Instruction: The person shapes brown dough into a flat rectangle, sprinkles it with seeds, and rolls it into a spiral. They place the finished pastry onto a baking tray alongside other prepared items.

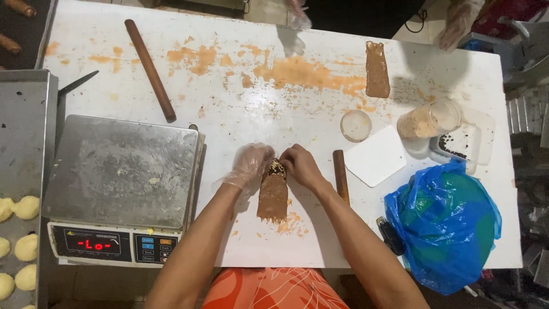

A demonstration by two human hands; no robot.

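Left hand (250, 166): we are seeing it gloved, fingers pinching the dough strip's (273, 197) far end.
Right hand (300, 166): bare, pinching the same end.
Table (240, 120): white, dough-smeared.

Brown dough strip (273, 195) on white table (240, 123) smeared orange; second brown strip (377, 70) at one o'clock. Blue bag (443, 229) at four o'clock. Silver scale (121, 186), red digits, at nine o'clock. Brown rolling pin (150, 70) at eleven.

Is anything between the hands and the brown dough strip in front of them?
Nothing visible. The gloved left hand and bare right hand both already touch the far end of the brown dough strip, where a dark filling sits.
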